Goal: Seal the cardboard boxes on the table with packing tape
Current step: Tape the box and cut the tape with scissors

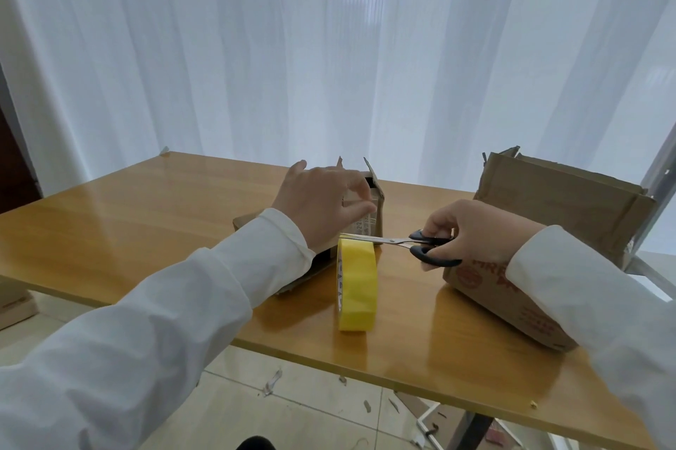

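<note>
A small cardboard box [375,208] stands mid-table, its far flaps sticking up. My left hand [322,201] rests on its top, with thumb and forefinger pinching something thin at the box's near side, probably the tape strip. A yellow tape roll [356,285] stands on edge just in front of the box. My right hand [472,234] grips black-handled scissors [409,243], whose blades point left and reach just above the roll. A larger cardboard box [556,208] with red print sits at the right, partly behind my right arm.
The wooden table [146,215] has bare surface on its left half. White curtains hang behind it. Cardboard scraps and tape bits [270,382] lie on the tiled floor below the near edge. A metal frame [658,179] stands at the far right.
</note>
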### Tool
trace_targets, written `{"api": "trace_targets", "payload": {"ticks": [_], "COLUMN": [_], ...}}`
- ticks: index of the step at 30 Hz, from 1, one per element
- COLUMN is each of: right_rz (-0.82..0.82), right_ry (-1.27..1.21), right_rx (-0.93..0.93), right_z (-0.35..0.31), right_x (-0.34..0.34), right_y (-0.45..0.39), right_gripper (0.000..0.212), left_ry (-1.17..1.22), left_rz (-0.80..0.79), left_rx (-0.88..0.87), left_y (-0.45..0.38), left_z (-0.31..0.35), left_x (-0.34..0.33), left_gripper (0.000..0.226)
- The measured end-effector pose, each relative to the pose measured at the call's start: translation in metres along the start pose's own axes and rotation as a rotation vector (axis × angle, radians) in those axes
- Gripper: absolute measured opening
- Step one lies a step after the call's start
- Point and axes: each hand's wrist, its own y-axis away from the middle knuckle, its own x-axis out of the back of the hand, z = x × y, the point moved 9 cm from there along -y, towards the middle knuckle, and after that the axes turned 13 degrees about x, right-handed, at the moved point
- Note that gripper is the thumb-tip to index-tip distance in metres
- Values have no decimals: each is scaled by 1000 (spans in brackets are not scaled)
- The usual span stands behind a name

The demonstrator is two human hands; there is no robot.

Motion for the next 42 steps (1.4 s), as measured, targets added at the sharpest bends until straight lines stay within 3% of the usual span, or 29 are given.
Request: {"api": "trace_targets", "payload": {"ticks": [6, 11, 14, 16, 20, 24, 28, 33, 36, 39, 42], "right_rz": [46, 42, 53, 58, 68, 109, 106, 107, 109, 110, 94], "right_ry": [15, 17, 27, 38, 55, 50, 63, 142, 227, 232, 179], "right_rx": [11, 15, 15, 13, 17, 14, 5, -11, -14, -5, 10], "right_z": [4, 8, 9, 8, 6, 6, 2, -4, -9, -12, -8], "right_x": [1, -5, -3, -2, 0, 1, -5, -9, -12, -17, -24], "right_y": [1, -1, -1, 0, 3, 7, 12, 16, 17, 22, 26], "right_gripper": [12, 9, 14, 16, 22, 7, 29, 35, 35, 32, 37], "left_ry": [21, 273, 390, 452, 625, 605, 557, 519, 575, 612, 856], "left_rz": [-100, -43, -306, -428, -327, -255, -231, -71, -17, 11, 66], "left_rx": [3, 61, 102, 132, 171, 122, 118, 73, 217, 392, 566], "left_y": [10, 11, 19, 27, 26, 24, 29, 41, 46, 54, 62], "left_z": [-4, -16, -26, -31, -41, -36, -39, -33, -27, -30, -44], "left_x": [-12, 1, -35, -60, -67, -63, -64, -59, -69, -83, -88], "left_gripper": [39, 71, 100, 103, 85, 77, 79, 84, 70, 77, 88]}}
